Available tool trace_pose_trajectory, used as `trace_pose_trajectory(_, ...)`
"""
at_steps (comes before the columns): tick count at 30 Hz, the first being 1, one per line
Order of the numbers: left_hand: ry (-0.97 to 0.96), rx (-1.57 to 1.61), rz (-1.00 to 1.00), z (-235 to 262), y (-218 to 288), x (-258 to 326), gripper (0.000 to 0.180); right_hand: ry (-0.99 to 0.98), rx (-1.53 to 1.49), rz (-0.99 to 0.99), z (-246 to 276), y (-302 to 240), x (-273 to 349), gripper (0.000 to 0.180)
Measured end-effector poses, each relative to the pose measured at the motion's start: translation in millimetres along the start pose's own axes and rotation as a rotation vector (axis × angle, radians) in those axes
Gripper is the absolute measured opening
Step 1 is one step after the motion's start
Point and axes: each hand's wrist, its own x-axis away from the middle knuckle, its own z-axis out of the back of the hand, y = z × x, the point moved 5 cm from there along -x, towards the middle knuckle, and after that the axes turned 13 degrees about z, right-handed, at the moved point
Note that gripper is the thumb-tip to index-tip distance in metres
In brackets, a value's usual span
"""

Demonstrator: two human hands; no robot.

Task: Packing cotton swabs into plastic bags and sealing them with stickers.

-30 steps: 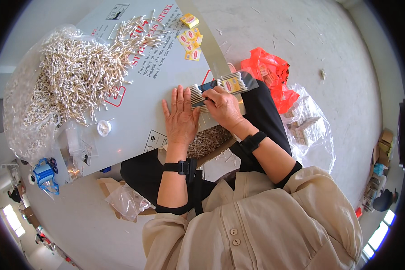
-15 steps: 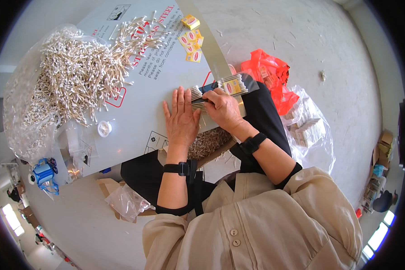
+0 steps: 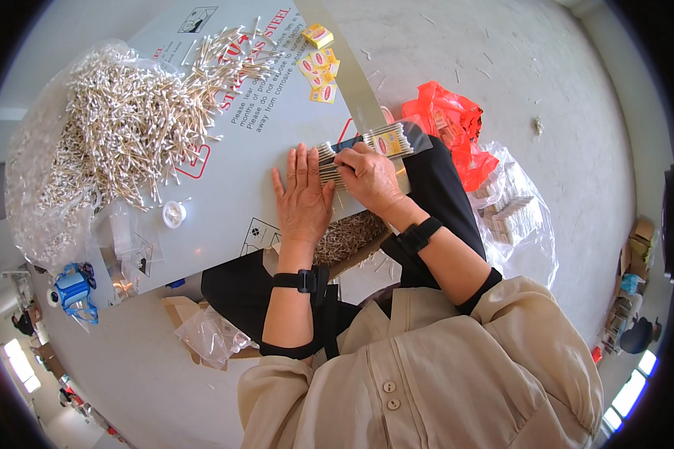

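Under your fingertips lies a row of cotton swabs (image 3: 337,166), flat on the pale grey board (image 3: 225,202) across your lap. Your left hand (image 3: 303,198) rests palm down with its fingers straight and close together, their tips against the left end of the row. Your right hand (image 3: 371,176) curls over the right part of the row, fingers bent and pressed down on the sticks; whether the thumb pinches anything you cannot tell, since it is hidden. Just beyond your right knuckles sits a filled clear packet of swabs with a yellow-and-red label (image 3: 388,141), touching the row's far end.

Further out, small yellow labels (image 3: 318,67) lie scattered on the board near a long grey strip (image 3: 348,71) that runs from the top edge down toward the packet. A large loose heap of swabs (image 3: 135,123) covers the board's left half, spilling out of a clear plastic bag (image 3: 34,202). A small white round cap (image 3: 174,214) lies near the board's near edge. A box of more swabs (image 3: 348,238) shows under the board beside your left wrist. To your right lie a red plastic bag (image 3: 445,123) and a clear bag of packed boxes (image 3: 513,217).

All this sits on a pale concrete floor (image 3: 517,67).

The swabs in the row lie side by side; its long axis runs from left up toward the right.
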Motion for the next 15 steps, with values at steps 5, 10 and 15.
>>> trace_pose_trajectory(5,0.005,-0.002,-0.006,1.0,0.0,-0.4,0.061,-0.044,0.011,-0.029,-3.5,2.7,0.8,0.015)
trace_pose_trajectory(10,-0.006,-0.023,0.001,-0.3,-1.1,-0.1,0.061,0.019,-0.03,-0.054,0.0,0.3,-4.4,0.02)
trace_pose_trajectory(15,-0.007,-0.019,0.003,-0.7,-0.3,-0.2,0.061,0.0,-0.01,-0.049,-2.6,2.5,-7.0,0.022)
